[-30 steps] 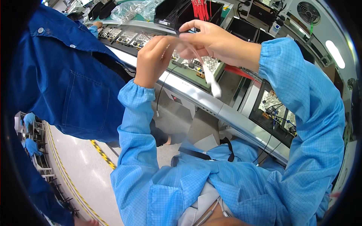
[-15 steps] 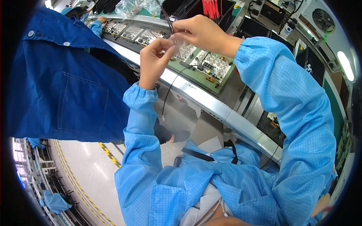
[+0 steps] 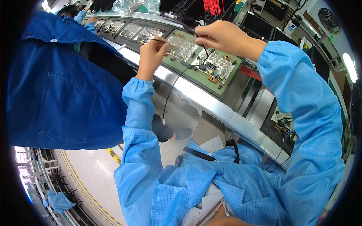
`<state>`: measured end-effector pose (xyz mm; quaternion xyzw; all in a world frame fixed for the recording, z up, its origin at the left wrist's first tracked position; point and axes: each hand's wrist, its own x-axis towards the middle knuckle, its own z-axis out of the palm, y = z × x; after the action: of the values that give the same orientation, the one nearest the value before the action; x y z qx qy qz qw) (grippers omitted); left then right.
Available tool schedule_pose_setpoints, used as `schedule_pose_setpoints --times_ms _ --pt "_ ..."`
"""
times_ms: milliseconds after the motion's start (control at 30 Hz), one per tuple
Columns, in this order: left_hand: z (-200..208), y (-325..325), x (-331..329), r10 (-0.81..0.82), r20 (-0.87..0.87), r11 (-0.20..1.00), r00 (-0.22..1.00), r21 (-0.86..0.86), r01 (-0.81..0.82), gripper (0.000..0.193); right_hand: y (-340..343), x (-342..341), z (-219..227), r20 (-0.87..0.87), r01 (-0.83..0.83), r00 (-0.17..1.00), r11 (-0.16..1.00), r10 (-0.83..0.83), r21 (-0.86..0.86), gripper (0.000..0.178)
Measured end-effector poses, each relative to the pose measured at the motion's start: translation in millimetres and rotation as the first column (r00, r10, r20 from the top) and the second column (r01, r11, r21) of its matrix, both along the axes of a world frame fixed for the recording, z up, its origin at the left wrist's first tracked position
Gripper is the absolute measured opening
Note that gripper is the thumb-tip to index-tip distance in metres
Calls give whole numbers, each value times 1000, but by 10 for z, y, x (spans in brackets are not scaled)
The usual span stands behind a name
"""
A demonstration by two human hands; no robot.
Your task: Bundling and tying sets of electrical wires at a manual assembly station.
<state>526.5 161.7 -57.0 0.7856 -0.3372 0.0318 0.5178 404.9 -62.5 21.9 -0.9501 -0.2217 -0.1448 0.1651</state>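
Note:
My right hand is closed in a pinch on a black cable, above the conveyor's far side. One length of it runs up and left from the fingers, another hangs toward the board below. My left hand is pinched too, apart from the right, with a thin dark wire end at its fingertips. Beneath the hands lies a circuit board with a small digit display, on a green carrier plate. From this board a thin black lead droops over the conveyor's edge, a small white connector at its tip.
The conveyor's metal rail crosses diagonally before me. More boards lie along the line at far left. A co-worker in a dark blue coat stands close on my left. Red wires stand in a black bin beyond my right hand.
My hands have drawn apart: the right moved rightward with the black cable, the left slightly lower. The board and carrier plate sit slightly farther right in the picture.

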Motion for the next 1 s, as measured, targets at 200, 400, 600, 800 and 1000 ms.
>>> schedule_pose_setpoints --times_ms 200,400,600,800,1000 --pt "-225 -3 215 96 267 937 959 301 -177 17 4 -168 24 -39 -30 999 997 27 -77 23" --pt "-258 -36 263 100 372 835 923 473 -281 17 33 -177 28 -49 -54 998 995 50 -81 22" --pt "-364 -50 340 100 390 810 915 502 -302 16 32 -152 7 -25 -83 996 994 82 -71 21" --pt "-358 -58 347 121 376 790 919 524 -318 16 12 -147 14 -30 -77 997 996 75 -49 21" --pt "-380 -50 344 116 361 819 925 492 -295 14 -61 -139 -2 14 -75 997 996 76 -55 20"
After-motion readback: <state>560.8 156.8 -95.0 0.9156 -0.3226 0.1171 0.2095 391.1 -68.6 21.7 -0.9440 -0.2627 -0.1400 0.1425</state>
